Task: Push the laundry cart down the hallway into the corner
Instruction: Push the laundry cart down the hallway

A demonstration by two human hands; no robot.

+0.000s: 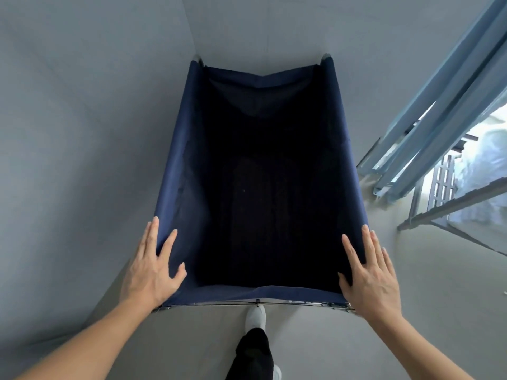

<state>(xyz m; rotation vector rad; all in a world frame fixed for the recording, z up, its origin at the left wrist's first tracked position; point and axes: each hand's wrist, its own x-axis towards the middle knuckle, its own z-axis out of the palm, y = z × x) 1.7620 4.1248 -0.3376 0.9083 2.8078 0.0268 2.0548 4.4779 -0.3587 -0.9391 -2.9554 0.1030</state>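
Observation:
A laundry cart (pixel 178 160) with a deep navy fabric bag on a metal frame fills the middle of the head view. Its inside is dark and I see nothing in it. The cart's far end stands close to the corner where two grey walls meet. My left hand (pixel 153 264) rests flat on the near left corner of the bag's rim, fingers straight. My right hand (pixel 367 272) lies flat on the near right corner in the same way. Neither hand is curled around the rim.
A grey wall (pixel 82 133) runs along the cart's left side and another closes the far end. At the right, a window with blue metal frames (pixel 439 127) stands open. Below the cart's near rail my white shoe (pixel 256 318) steps on the grey floor.

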